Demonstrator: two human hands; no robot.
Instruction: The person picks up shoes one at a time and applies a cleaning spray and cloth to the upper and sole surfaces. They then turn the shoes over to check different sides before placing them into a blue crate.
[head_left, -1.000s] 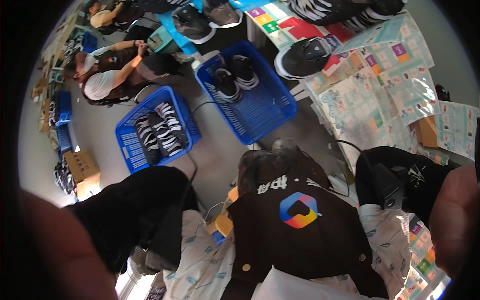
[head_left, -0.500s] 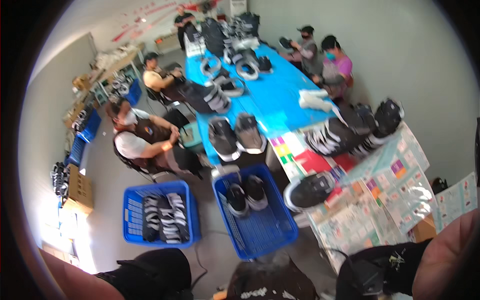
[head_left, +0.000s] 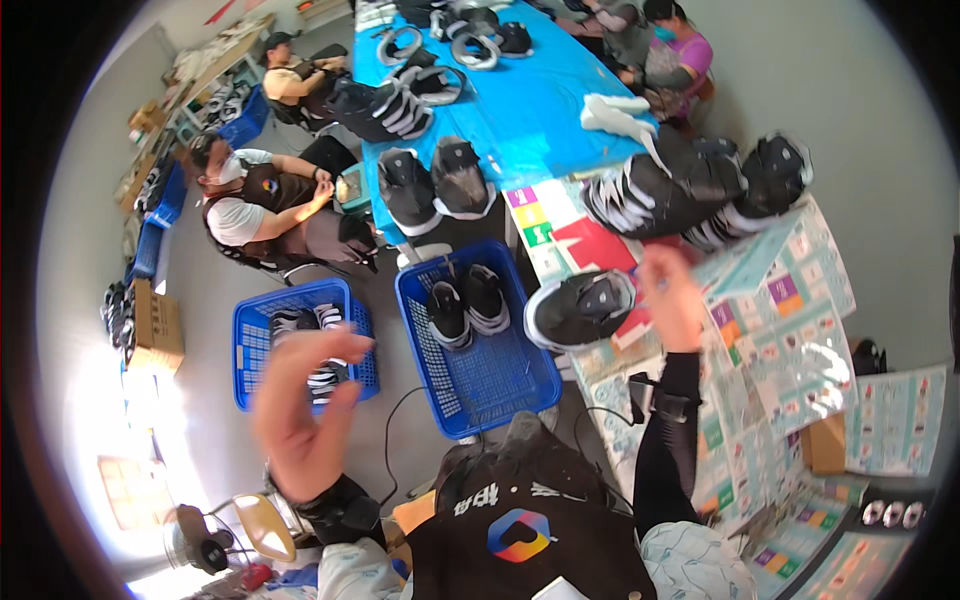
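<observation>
Left hand (head_left: 305,410): raised, fingers and thumb apart in a loose C, nothing in it; from here it overlaps the left blue basket (head_left: 364,342). Right hand (head_left: 672,300): over the printed sheets (head_left: 650,390), just right of a lone black shoe (head_left: 580,308). Those fingers are bunched and blurred; can't tell if they grip or touch anything. Lone shoe sits sole down at the left edge of the sheet-covered end of the surface (head_left: 545,100).

Progress, my read: partway. Two shoes (head_left: 484,295) in the middle blue basket (head_left: 495,390), striped shoes (head_left: 330,385) in the left one. Lone shoe, a grey-black pair (head_left: 462,180) at the blue cover's near-left corner and laced shoes (head_left: 665,190) toward the right edge are on the surface. Which are finished, can't say.

Room: middle basket has bare bottom at its near end. Lone shoe is tight to the edge. Cable (head_left: 390,430) between baskets.
</observation>
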